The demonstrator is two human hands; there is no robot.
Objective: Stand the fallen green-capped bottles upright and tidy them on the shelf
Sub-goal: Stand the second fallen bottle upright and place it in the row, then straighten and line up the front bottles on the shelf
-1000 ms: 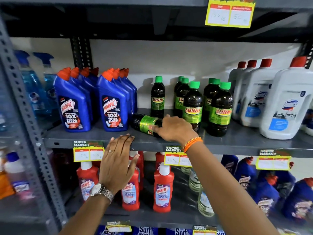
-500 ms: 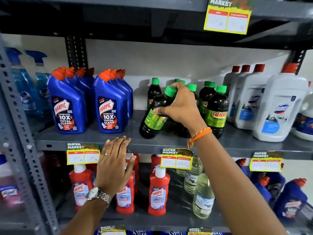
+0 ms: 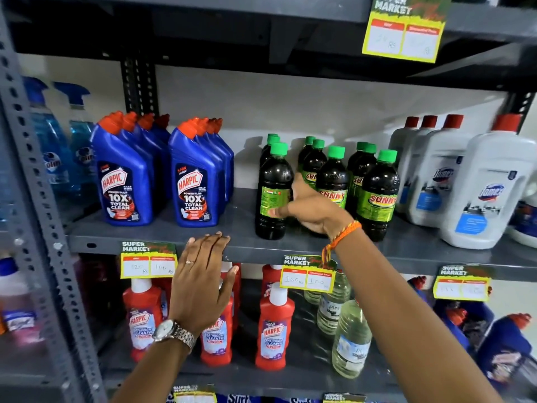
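A dark bottle with a green cap and green label (image 3: pixel 271 181) stands upright on the grey shelf (image 3: pixel 162 228), at the front of the leftmost row of such bottles. My right hand (image 3: pixel 312 209) is on its right side, thumb across the label and fingers behind it. More green-capped Sunny bottles (image 3: pixel 377 196) stand upright in two rows just to the right, partly hidden by my hand. None is lying down. My left hand (image 3: pixel 202 280) rests flat on the shelf's front edge, fingers apart, holding nothing.
Blue Harpic bottles (image 3: pixel 125 181) stand in two rows to the left and white red-capped jugs (image 3: pixel 488 193) to the right. Price tags (image 3: pixel 308 274) hang from the shelf edge. Red Harpic bottles (image 3: pixel 273 330) and clear bottles (image 3: pixel 351 338) fill the shelf below. A perforated steel post (image 3: pixel 37 199) runs down the left.
My right hand lifted the bottle that lay on its side, tilted it up and set it upright in front of the left row. My left hand stayed on the shelf edge.
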